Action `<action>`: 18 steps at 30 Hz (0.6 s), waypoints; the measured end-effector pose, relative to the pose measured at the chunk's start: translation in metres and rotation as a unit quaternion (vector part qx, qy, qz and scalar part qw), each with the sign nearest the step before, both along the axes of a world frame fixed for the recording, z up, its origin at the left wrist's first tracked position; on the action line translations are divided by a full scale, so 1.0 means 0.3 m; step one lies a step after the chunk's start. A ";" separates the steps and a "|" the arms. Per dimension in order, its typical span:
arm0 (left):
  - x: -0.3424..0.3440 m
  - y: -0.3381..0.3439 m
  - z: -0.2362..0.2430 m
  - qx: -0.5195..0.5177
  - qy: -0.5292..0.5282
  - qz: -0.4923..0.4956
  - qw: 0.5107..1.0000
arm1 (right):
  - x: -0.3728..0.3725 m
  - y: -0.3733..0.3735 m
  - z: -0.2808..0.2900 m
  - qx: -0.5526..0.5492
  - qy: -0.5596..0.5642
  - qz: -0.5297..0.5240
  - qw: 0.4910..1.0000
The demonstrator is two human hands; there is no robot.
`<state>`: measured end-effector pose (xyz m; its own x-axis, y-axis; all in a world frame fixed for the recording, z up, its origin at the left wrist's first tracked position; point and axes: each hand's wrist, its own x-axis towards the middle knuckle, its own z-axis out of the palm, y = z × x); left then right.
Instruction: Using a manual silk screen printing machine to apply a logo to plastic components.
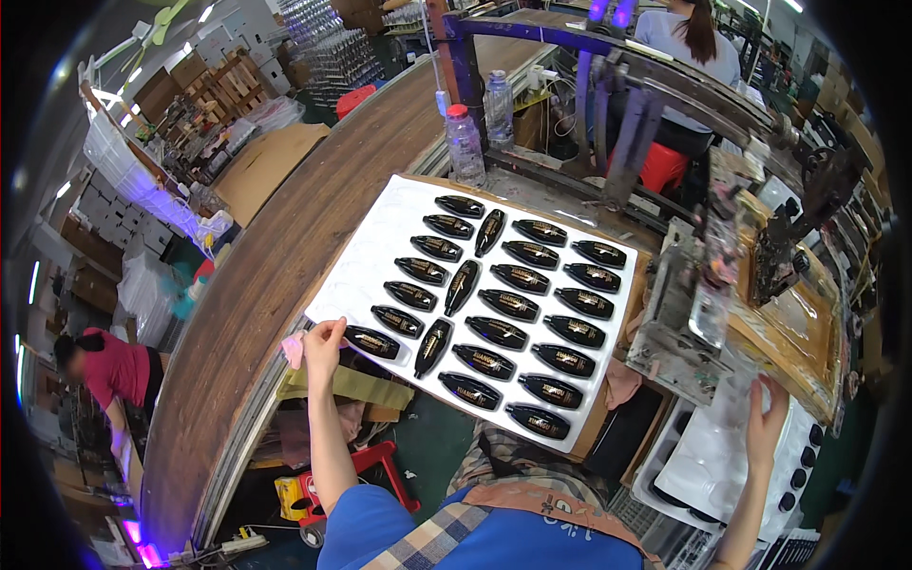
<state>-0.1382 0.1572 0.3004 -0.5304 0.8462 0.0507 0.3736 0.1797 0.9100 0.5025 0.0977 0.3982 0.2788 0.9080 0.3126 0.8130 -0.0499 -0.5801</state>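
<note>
A white moulded tray (366, 256) lies in front of me, tilted in view. It holds several rows of black, tapered, bottle-shaped pieces (509, 304) with gold print, most lying slantwise and a few lengthwise. At the tray's near left corner, my left hand (326, 344) is closed, its fingertips at the narrow end of one black tapered piece (372, 342). Off to the right, my right hand (766, 423) has its fingers stretched out beside a wooden-framed screen (793, 332). Under that hand is a white sheet or tray (712, 446); I see nothing held in it.
A brown wood-look bench (275, 256) curves along the left. Beyond the tray stand two clear bottles (465, 142) and a dark metal frame (608, 43). A stained metal machine part (679, 323) borders the tray's right side. People work at far left and far right.
</note>
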 end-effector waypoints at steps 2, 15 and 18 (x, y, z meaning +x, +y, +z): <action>-0.035 0.001 -0.042 -0.028 -0.027 -0.013 0.999 | 0.014 -0.023 0.018 0.018 0.031 -0.017 0.999; -0.237 0.002 -0.234 0.044 0.319 0.023 0.946 | 0.485 -0.079 0.179 0.166 -0.004 -0.170 0.971; 0.328 -0.005 0.175 -0.021 0.315 0.030 0.948 | 0.724 -0.094 0.210 0.086 -0.073 -0.275 0.955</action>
